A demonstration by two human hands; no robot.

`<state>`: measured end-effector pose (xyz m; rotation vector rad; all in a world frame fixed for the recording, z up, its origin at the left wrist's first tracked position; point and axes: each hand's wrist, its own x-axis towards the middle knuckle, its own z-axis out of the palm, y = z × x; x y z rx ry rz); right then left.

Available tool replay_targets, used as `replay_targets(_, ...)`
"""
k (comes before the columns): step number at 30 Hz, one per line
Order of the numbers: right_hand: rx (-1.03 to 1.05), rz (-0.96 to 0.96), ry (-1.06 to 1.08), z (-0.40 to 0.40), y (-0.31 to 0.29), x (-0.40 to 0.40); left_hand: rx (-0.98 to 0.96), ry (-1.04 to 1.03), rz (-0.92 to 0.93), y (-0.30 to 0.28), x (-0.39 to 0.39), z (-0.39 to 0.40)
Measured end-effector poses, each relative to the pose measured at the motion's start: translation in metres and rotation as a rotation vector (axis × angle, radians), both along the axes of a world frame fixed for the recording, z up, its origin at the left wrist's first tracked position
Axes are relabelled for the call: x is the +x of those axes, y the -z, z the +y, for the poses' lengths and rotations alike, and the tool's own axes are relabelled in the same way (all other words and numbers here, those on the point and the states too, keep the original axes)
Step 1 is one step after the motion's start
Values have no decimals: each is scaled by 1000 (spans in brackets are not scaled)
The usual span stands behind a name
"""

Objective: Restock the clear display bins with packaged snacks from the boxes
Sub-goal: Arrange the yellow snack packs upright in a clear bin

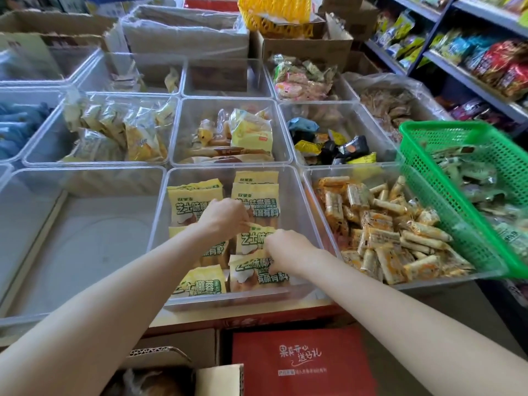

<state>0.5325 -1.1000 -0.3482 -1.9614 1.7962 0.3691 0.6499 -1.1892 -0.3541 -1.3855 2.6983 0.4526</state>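
Observation:
Both my hands reach into the clear bin (307, 212) at the front middle, which holds several yellow snack packs with green lettering (195, 201). My left hand (225, 215) pinches the top edge of one yellow pack (253, 241) in the bin's middle. My right hand (287, 250) has its fingers curled on the right side of that same pack, above another pack (257, 271) lying flat near the front wall. An open cardboard box (171, 372) sits below the counter at the bottom left.
The clear bin (80, 238) to the left holds nothing. The bin on the right (400, 224) is full of small orange-wrapped rolls, and a green mesh basket (457, 172) tilts over its right edge. A red box (303, 364) lies below. Shelves of snack bags (485, 52) line the right.

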Motion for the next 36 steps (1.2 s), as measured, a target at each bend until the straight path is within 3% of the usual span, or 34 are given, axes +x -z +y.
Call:
replay_targets(10, 47, 24, 5, 1, 9, -5, -65, -17, -112, 13, 16, 8)
replay_targets(14, 30, 95, -40, -3, 9, 6, -12, -34, 162, -1, 38, 7)
replay_targets(17, 66, 132, -42, -5, 2, 11, 294, 16, 180, -19, 65, 8)
replay_targets(19, 72, 124, -49, -7, 1, 11, 538, 69, -41, -18, 79, 17)
replay_targets(20, 69, 113, -51, -8, 1, 13, 542, 113, -183, -11, 83, 22)
replay_targets(22, 42, 72, -83, -9, 3, 22, 386, 220, -383, 4, 86, 30)
replay_targets(26, 6, -57, -131, -12, 9, 41, 133, 227, -405, 16, 78, 39)
replay_targets(33, 34, 29, -128, -12, 33, 58, 32, 80, -338, -18, 80, 22)
replay_targets(36, 59, 43, -143, -16, 33, 59, 87, 154, -384, -19, 76, 27)
